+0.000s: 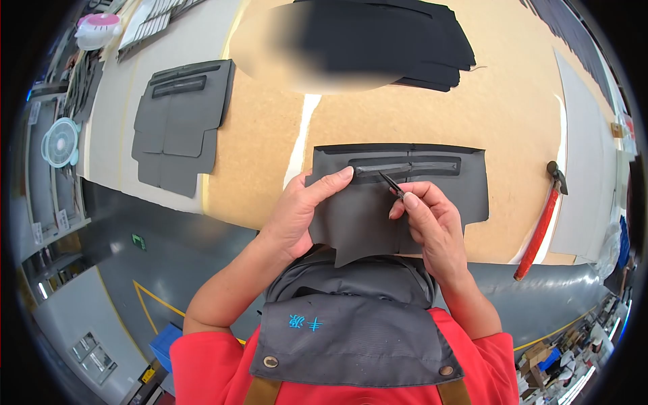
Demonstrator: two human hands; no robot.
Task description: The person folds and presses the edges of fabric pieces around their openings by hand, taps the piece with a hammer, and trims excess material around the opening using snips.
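A dark grey cut panel (368, 209) lies at the table's front edge, with a long zipper-like slot (435, 167) framed in black near its far side. My left hand (297, 212) grips the panel's left side, thumb pressed on top beside the slot's left end and the other fingers hidden beneath. In my right hand (432, 223), thumb and fingers pinch a slim black pointed tool (390, 182), which looks like tweezers. Its tip is right at the lower edge of the slot, left of the panel's middle seam.
Similar grey panels (182, 128) are stacked at the left. Black pieces (439, 47) are piled at the back, partly blurred. A red-handled hammer (538, 236) lies at the right front edge of the brown table (513, 121). A light blue fan (61, 142) stands far left.
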